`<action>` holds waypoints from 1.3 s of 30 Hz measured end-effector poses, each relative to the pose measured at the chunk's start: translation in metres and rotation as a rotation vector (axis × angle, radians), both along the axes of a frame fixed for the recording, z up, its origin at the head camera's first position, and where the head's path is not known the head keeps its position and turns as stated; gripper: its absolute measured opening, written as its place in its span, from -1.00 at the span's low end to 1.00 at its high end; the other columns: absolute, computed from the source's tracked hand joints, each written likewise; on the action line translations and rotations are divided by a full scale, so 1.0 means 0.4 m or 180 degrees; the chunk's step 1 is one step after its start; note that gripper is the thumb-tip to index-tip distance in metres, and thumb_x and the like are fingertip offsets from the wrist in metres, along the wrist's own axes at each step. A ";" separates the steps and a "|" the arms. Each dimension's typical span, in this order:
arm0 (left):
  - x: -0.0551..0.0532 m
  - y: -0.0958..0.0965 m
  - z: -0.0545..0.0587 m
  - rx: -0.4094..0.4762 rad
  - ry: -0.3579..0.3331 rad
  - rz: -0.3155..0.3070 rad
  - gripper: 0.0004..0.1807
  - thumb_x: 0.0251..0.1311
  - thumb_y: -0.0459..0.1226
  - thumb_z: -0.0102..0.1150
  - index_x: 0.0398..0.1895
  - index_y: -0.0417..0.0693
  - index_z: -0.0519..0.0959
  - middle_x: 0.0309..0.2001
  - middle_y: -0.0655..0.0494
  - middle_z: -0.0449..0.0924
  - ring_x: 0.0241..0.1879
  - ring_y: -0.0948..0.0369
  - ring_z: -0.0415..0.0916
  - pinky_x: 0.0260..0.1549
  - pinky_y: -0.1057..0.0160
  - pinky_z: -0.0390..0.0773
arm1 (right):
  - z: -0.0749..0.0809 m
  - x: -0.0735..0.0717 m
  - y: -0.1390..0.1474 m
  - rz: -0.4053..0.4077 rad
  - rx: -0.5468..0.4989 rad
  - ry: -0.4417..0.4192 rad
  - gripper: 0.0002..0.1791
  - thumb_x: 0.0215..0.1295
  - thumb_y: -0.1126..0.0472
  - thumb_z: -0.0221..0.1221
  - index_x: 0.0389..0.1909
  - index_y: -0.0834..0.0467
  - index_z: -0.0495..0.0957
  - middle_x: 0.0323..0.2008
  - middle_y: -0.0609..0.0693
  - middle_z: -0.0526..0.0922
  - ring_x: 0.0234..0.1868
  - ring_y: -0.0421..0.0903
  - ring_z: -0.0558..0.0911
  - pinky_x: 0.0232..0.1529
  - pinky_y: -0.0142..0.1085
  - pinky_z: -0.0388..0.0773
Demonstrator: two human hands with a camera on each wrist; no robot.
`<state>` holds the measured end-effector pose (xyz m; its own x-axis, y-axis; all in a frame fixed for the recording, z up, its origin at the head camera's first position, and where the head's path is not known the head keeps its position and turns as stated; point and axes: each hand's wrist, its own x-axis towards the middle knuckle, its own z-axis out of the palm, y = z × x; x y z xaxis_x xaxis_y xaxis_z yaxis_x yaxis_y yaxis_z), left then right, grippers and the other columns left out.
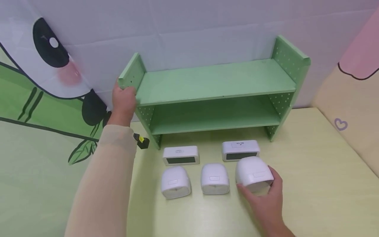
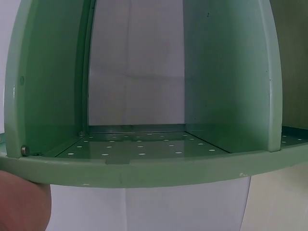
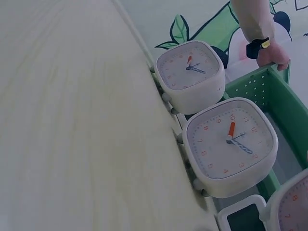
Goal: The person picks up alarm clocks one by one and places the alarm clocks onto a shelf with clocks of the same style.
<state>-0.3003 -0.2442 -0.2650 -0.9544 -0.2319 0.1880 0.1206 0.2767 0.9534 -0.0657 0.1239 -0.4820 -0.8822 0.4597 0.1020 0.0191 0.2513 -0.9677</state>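
My left hand [image 1: 124, 100] grips the left side panel of a green two-tier shelf [image 1: 216, 82]. In the left wrist view, part of that hand [image 2: 23, 202] touches the panel's edge. On the right, my other hand [image 1: 265, 200] holds a white alarm clock [image 1: 253, 171] between thumb and fingers; whether it touches the table cannot be told. Two similar clocks, one in the middle [image 1: 214, 177] and one at left [image 1: 175, 181], stand beside it. The right wrist view shows their dial faces, on the middle clock [image 3: 231, 144] and the far one [image 3: 190, 72].
Two white digital clocks, left [image 1: 180, 155] and right [image 1: 240, 149], stand between the round-topped clocks and the shelf. All rest on a pale wooden table [image 1: 319, 184]. A cartoon-printed cloth [image 1: 192, 29] hangs behind the shelf. A black device with a yellow tag [image 1: 142, 141] sits by the left wrist.
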 end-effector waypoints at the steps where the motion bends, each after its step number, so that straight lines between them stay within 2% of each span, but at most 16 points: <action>1: -0.001 0.000 0.001 -0.0006 -0.0001 0.0001 -0.33 0.37 -0.36 -0.28 0.55 0.21 0.18 0.33 0.00 0.33 0.12 0.11 0.31 0.17 0.03 0.35 | 0.010 -0.003 0.000 0.0017 0.0025 0.0024 0.20 -0.10 0.22 0.65 0.53 0.16 0.12 0.32 0.05 0.35 0.26 -0.08 0.33 0.31 -0.13 0.16; 4: -0.003 -0.001 0.002 0.0001 0.0008 0.0010 -0.31 0.36 -0.37 -0.27 0.56 0.21 0.18 0.32 0.01 0.33 0.13 0.11 0.31 0.19 0.03 0.35 | 0.038 -0.019 -0.001 0.0126 0.0071 0.0195 0.19 -0.13 0.27 0.65 0.52 0.18 0.14 0.27 0.02 0.38 0.20 -0.15 0.35 0.27 -0.20 0.18; 9: -0.005 0.001 -0.001 0.0009 -0.0007 0.0028 -0.33 0.35 -0.38 -0.25 0.55 0.15 0.20 0.28 0.01 0.36 0.09 0.13 0.33 0.16 0.07 0.37 | 0.088 -0.062 -0.009 0.0489 0.0030 0.0360 0.15 -0.10 0.30 0.63 0.50 0.18 0.16 0.22 0.01 0.42 0.14 -0.17 0.38 0.19 -0.31 0.24; 12: -0.003 0.005 0.000 0.0024 0.0035 0.0008 -0.34 0.34 -0.39 -0.23 0.53 0.11 0.23 0.26 -0.01 0.37 0.05 0.15 0.33 0.12 0.09 0.39 | 0.125 -0.092 -0.016 0.0771 -0.0032 0.0300 0.12 -0.05 0.27 0.62 0.50 0.17 0.14 0.23 0.05 0.42 0.15 -0.14 0.38 0.19 -0.23 0.28; 17: -0.003 0.009 0.000 0.0058 0.0087 -0.0046 -0.34 0.34 -0.40 -0.24 0.53 0.09 0.23 0.29 -0.04 0.36 0.02 0.15 0.31 0.06 0.11 0.38 | 0.182 -0.147 -0.032 0.1239 -0.0013 0.0093 0.13 0.01 0.16 0.61 0.51 0.15 0.10 0.29 0.12 0.36 0.20 0.04 0.40 0.16 0.02 0.41; 22: -0.003 0.000 0.000 0.0038 0.0007 0.0003 -0.34 0.36 -0.38 -0.24 0.55 0.12 0.21 0.33 -0.03 0.34 0.02 0.16 0.31 0.06 0.11 0.38 | 0.218 -0.196 -0.056 0.1528 0.0053 0.0014 0.14 0.02 0.11 0.61 0.53 0.12 0.10 0.30 0.12 0.36 0.22 0.09 0.42 0.10 0.07 0.52; 27: 0.001 -0.002 0.000 0.0026 0.0016 0.0010 -0.32 0.35 -0.37 -0.25 0.56 0.13 0.18 0.34 -0.02 0.33 0.03 0.16 0.29 0.07 0.11 0.37 | 0.241 -0.246 -0.072 0.1584 0.0156 0.0004 0.18 -0.01 0.01 0.62 0.54 0.10 0.09 0.31 0.12 0.35 0.25 0.10 0.39 0.14 0.08 0.45; 32: 0.001 0.001 -0.001 0.0057 0.0035 -0.0025 -0.31 0.34 -0.39 -0.25 0.56 0.12 0.18 0.33 -0.03 0.34 0.06 0.14 0.31 0.11 0.09 0.38 | 0.252 -0.296 -0.066 0.1466 0.0216 -0.0043 0.20 -0.01 -0.08 0.60 0.55 0.09 0.07 0.34 0.14 0.32 0.25 0.12 0.39 0.14 0.09 0.46; 39: 0.003 0.003 0.002 0.0024 -0.0010 0.0002 -0.31 0.36 -0.38 -0.25 0.57 0.16 0.18 0.35 -0.03 0.34 0.14 0.11 0.32 0.20 0.03 0.38 | 0.250 -0.367 -0.057 0.1268 -0.0112 -0.0015 0.26 -0.03 -0.14 0.59 0.56 0.07 0.00 0.37 0.14 0.27 0.26 0.12 0.37 0.13 0.04 0.53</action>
<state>-0.2991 -0.2429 -0.2641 -0.9548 -0.2339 0.1832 0.1174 0.2697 0.9558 -0.2126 0.1012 -0.3820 -0.9925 0.0847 0.0879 -0.0688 0.2067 -0.9760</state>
